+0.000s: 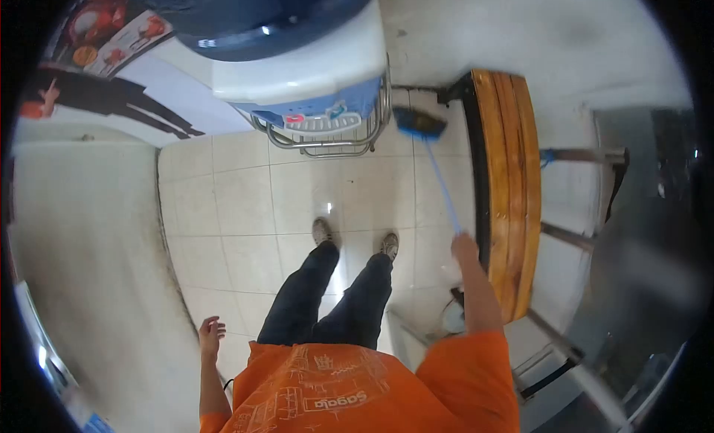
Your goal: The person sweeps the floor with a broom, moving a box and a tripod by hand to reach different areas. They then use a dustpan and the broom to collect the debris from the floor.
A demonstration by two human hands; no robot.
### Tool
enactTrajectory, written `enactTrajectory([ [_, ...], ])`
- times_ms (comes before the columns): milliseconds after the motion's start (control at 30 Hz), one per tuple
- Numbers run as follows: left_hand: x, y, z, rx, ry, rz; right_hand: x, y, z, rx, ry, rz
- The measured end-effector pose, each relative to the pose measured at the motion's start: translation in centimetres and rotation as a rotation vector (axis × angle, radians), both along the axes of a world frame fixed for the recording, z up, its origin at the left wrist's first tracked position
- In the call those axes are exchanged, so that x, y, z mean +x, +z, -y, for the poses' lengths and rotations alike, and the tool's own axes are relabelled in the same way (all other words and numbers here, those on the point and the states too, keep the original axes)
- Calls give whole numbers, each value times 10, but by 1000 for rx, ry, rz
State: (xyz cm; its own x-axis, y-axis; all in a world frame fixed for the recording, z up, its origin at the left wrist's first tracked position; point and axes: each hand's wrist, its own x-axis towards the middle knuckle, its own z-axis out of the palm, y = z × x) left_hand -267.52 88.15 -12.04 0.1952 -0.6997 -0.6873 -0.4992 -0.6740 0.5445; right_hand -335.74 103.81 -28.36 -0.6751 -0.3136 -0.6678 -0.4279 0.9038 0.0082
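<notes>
The broom (430, 146) has a thin, straight, pale-blue handle and a dark bristle head capped in bright blue. Its long axis runs from the right hand (464, 248) up and slightly leftward in the view, away from the person, so the head points at the far wall and rests on the floor (245, 202) well ahead of the grip. The right hand's grip is closed around the near end of the handle, arm stretched forward.

Just right of that grip stands a round wooden worktop (509, 195), seen almost edge-on: glossy orange-brown planks with a dark rim, carried on thin metal legs. The broom head lies beside its far end.

Left of the broom head, a chrome wire stand (327, 139) carries a water dispenser (312, 76), smooth white plastic with a blue front panel, and a large dark-blue water bottle (253, 16) sits on top; what it holds cannot be told.

The floor is pale square glazed tile with dark grout. The person's two shoes (322, 231) stand left of the grip.

The left hand (211, 335) hangs far left of the grip and nearer the body, fingers loosely spread, holding nothing, next to a rough grey wall (89, 269).
</notes>
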Motion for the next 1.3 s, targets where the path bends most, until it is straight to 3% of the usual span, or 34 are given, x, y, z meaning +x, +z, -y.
enactTrajectory([
  [33, -1, -1, -24, 85, 76, 43, 5, 43, -12, 135, 256, 152],
  [100, -14, -5, -84, 196, 213, 90, 14, 0, -98, 240, 1009, 409],
  [133, -25, -12, -120, 228, 242, 23, 39, -50, -153, 114, 909, 304],
  [167, -37, -13, -157, 252, 266, -38, 63, 33, -102, 9, 764, 377],
  [233, -87, -17, -211, 371, 228, 5, 91, 9, -88, -4, 940, 460],
  [300, -142, -22, -260, 318, 123, 24, 118, -9, -93, -20, 1173, 603],
  [367, -176, -5, -293, 336, 83, 50, 137, 1, -64, 3, 744, 573],
  [467, -219, 2, -305, 292, -93, 96, 132, 40, -3, 203, 1007, 755],
  [500, -220, 1, -305, 266, -149, 115, 119, 57, 14, 226, 738, 930],
  [533, -213, -10, -321, 261, 110, -24, 106, 71, 30, 255, 458, 1090],
  [567, -212, -12, -331, 257, 153, -34, 87, 85, 24, 197, 556, 1045],
  [633, -214, -19, -341, 239, 605, -229, 60, 129, 7, -11, 700, 1013],
  [700, -217, -29, -358, 211, 734, -254, 67, 178, 13, 77, 600, 814],
  [733, -221, -33, -364, 227, 719, -262, 71, 167, 9, 107, 660, 814],
  [800, -222, -45, -387, 273, 733, -309, 82, 117, 3, -490, 1198, 358],
  [867, -223, -48, -411, 215, 762, -277, 120, 57, 50, 133, 788, 589],
  [900, -225, -50, -421, 168, 738, -215, 149, 30, 63, 158, 708, 640],
  [933, -220, -50, -436, 160, 862, -255, 191, 15, 62, 195, 616, 681],
  [967, -216, -39, -452, 182, 875, -266, 252, 46, 67, 301, 631, 740],
  [1000, -210, -25, -454, 171, 901, -261, 289, 56, 58, 188, 627, 900],
  [1033, -202, -22, -453, 137, 930, -252, 315, 21, 42, 229, 702, 748],
  [1100, -187, -24, -468, 196, 1006, -286, 392, 49, 57, 372, 796, 786],
  [1167, -171, -19, -467, 341, 1138, -324, 444, 60, 87, 448, 700, 990],
  [1200, -167, -42, -487, 331, 1174, -405, 459, 69, 99, 431, 710, 982],
  [1267, -144, -43, -469, 281, 1207, -376, 478, 97, 117, 653, 337, 1170],
  [1300, -133, -44, -458, 246, 1245, -341, 478, 121, 121, 645, 334, 1155],
])
